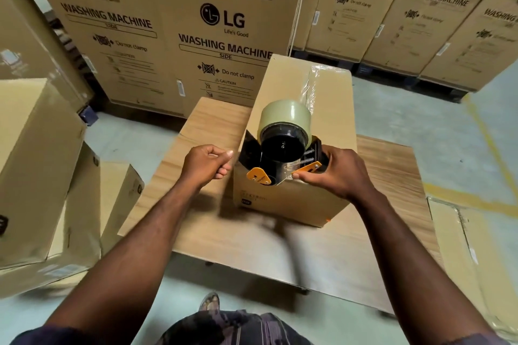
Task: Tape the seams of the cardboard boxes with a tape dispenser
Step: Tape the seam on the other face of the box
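Black-and-orange tape dispenser [281,158], olive roll [283,118]

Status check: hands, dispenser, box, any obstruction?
Right hand grips the tape dispenser at the cardboard box's near top edge. Left hand fisted beside the box, holding nothing visible. Clear tape runs along the top seam. Nothing blocks the dispenser.

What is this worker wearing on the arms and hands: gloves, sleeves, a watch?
No gloves, watch or rings show: the left hand and right hand are bare, the forearms uncovered. Dark fabric sleeve edges appear only at the picture's bottom corners.
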A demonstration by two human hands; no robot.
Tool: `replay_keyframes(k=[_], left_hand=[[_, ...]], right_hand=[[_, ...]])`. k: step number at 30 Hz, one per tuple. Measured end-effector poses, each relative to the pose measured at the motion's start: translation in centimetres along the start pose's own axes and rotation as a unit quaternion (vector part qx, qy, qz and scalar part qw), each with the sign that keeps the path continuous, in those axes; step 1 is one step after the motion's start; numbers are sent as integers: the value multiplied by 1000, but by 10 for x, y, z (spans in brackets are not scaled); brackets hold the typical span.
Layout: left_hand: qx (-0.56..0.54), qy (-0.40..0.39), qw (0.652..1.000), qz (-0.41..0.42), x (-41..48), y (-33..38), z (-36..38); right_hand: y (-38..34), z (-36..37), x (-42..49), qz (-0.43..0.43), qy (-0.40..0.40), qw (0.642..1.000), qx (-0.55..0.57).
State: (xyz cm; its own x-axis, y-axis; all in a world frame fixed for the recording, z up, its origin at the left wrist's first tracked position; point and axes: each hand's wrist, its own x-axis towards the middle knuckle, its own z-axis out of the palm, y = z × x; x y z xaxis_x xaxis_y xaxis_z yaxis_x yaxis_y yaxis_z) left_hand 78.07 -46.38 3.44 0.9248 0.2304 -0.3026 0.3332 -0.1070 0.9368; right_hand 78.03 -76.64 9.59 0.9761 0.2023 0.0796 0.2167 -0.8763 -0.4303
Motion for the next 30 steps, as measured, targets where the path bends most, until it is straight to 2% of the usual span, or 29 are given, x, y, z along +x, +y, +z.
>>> replay_keyframes(k=[6, 9, 12, 15, 17, 20, 21, 23, 25, 27, 30], left_hand=[[8, -66, 991, -112, 8, -40, 24], [-2, -67, 982, -176, 6, -64, 32], [10, -59, 983, -174, 9, -72, 26], [-103, -70, 980, -157, 12, -56, 24], [-132, -94, 973, -164, 10, -44, 23], [-54, -65, 979, -183, 14, -44, 20], [-33, -28, 985, -165, 17, -44, 18], [-60, 28, 993, -102, 22, -33, 16], [-85, 32, 996, -21, 21, -14, 21], [-25, 19, 998, 47, 15, 0, 30], [47, 19, 995, 87, 12, -5, 36]], right_hand=[[2, 3, 3, 7, -20, 1000, 2], [2, 4, 2, 11, -22, 1000, 8], [3, 6, 2, 22, -22, 999, 13], [6, 5, 4, 36, -33, 999, 21], [6, 3, 7, 43, -50, 997, 27], [6, 1, 14, 42, -86, 995, 21], [6, -1, 16, 43, -100, 994, 14], [6, -3, 21, 42, -127, 991, -5], [5, -4, 23, 43, -141, 989, -9], [3, -3, 22, 46, -140, 989, -10], [4, -1, 18, 49, -124, 991, -18]])
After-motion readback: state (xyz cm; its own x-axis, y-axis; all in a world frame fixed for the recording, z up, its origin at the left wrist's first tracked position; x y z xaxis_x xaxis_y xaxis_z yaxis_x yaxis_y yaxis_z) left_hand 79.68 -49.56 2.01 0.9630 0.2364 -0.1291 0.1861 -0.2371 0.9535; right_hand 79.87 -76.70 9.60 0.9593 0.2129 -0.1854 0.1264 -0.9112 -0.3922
